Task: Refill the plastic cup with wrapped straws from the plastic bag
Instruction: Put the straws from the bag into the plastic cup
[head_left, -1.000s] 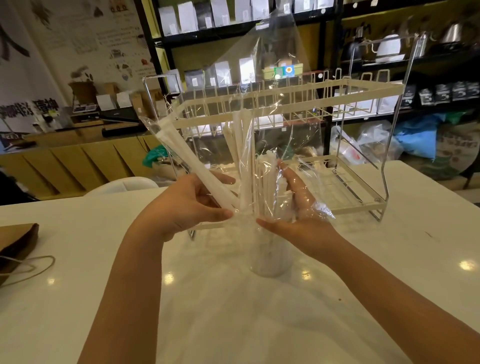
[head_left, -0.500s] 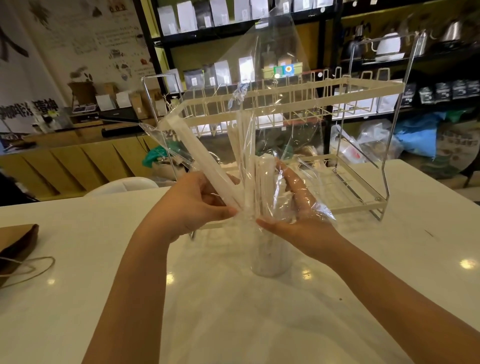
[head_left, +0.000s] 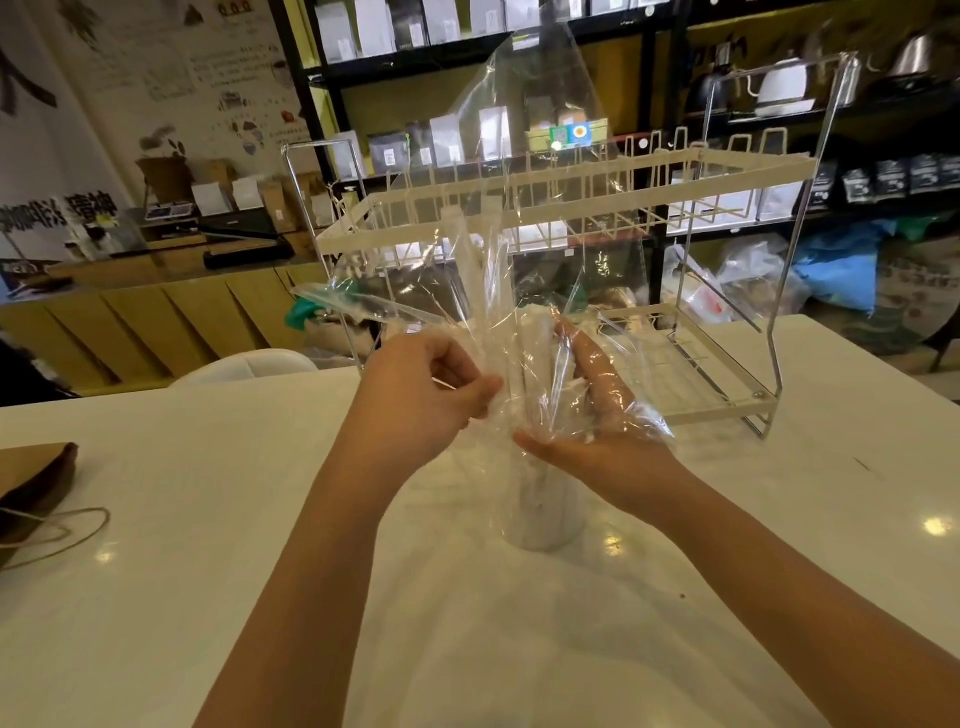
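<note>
**A:** At a white worktop (head_left: 156, 597), a person holds a clear plastic bag (head_left: 540, 171) upright over a plastic cup (head_left: 540, 514); what step is this?

**B:** The transfer itself, by my reading; the bag's lower end is gathered just above the cup's mouth, and wrapped straws (head_left: 537, 358) stand inside the film between the two hands; whether any straw already reaches into the cup I cannot tell, since the crumpled film blurs it.

**A:** And the hands?

**B:** The left hand (head_left: 421, 395) has its fingers (head_left: 480, 387) pinched narrow on a fold of the bag; the right hand (head_left: 597, 415) lies partly under the film, fingers extended and cupping the bundle from the side; a wire rack (head_left: 571, 197) stands behind the cup, and a brown paper bag (head_left: 31, 483) sits at the worktop's left edge.

**A:** What does the next move call for?

**B:** Likely guiding the bundle straight down into the cup while peeling the film up and away; the cup looks light, so a sideways tug could tip it.
</note>
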